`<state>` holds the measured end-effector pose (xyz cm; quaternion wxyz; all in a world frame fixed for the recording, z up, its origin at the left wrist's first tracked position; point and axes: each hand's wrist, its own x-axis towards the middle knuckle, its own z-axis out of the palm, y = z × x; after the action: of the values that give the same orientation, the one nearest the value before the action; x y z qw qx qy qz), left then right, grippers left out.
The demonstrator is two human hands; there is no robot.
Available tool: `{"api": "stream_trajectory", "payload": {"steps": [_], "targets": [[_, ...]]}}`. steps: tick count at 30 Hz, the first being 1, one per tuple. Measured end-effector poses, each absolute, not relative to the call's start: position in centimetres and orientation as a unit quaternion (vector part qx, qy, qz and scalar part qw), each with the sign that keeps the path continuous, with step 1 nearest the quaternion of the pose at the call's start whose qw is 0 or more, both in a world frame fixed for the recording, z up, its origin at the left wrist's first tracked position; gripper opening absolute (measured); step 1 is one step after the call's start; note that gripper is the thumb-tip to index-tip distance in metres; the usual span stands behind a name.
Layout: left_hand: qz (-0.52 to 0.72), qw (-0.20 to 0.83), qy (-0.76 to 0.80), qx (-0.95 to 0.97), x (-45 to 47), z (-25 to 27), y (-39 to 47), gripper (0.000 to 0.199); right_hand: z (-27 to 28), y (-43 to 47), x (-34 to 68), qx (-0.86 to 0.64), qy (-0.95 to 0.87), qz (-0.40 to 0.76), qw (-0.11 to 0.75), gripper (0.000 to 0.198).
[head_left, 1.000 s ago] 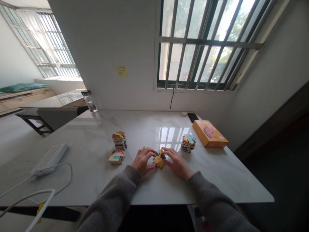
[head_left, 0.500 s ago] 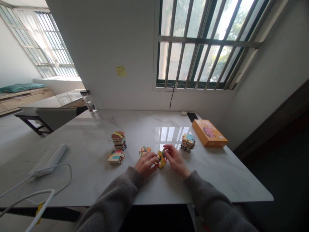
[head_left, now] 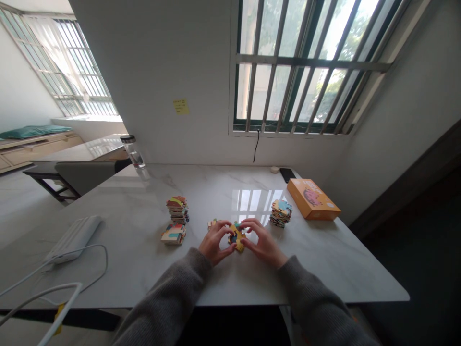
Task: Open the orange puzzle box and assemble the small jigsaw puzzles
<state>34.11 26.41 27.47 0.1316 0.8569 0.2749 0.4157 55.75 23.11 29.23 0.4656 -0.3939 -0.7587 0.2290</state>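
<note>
Between my hands lies a small stack of yellow jigsaw puzzle pieces [head_left: 236, 237] with dark and teal patches; how many layers it has I cannot tell. My left hand [head_left: 215, 243] grips its left side, fingers at the far edge and thumb at the near edge. On the right side, my right hand [head_left: 264, 245] pinches it the same way. Behind the left fingers another colourful puzzle piece [head_left: 212, 224] is mostly hidden. A tall stack of puzzle pieces [head_left: 177, 210] and a lower stack [head_left: 173, 234] stand to the left, and one more stack [head_left: 280, 213] to the right.
On the white marbled table [head_left: 137, 269] an orange box [head_left: 313, 199] lies at the right, near a dark phone [head_left: 287, 175] and a small white round object [head_left: 274, 169]. A power strip [head_left: 74, 240] with white cables is at left. A clear bottle [head_left: 133, 151] stands at the back left.
My right hand has moved left, its fingers now closing on the yellow puzzle pieces. The left fingers have shifted to the far edge, and the pieces have turned and slid slightly left.
</note>
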Motion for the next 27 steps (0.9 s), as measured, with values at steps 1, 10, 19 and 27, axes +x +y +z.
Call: {"api": "stream_trajectory", "payload": {"steps": [1, 10, 19, 27], "targets": [[0.421, 0.14, 0.278, 0.852, 34.1, 27.5, 26.4, 0.026, 29.3, 23.0, 55.9, -0.39, -0.776, 0.21, 0.45, 0.033], [0.431, 0.178, 0.263, 0.845, 34.0, 27.8, 26.1, 0.033, 29.3, 22.7, 56.8, -0.39, -0.82, 0.071, 0.413, 0.036], [0.341, 0.097, 0.324, 0.877, 34.1, 27.3, 26.5, 0.018, 31.0, 23.9, 64.5, -0.532, -0.641, -0.18, 0.523, 0.031], [0.257, 0.088, 0.357, 0.894, 34.3, 27.2, 26.4, 0.04, 29.0, 25.4, 68.8, -0.603, -0.629, -0.16, 0.464, 0.036]]}}
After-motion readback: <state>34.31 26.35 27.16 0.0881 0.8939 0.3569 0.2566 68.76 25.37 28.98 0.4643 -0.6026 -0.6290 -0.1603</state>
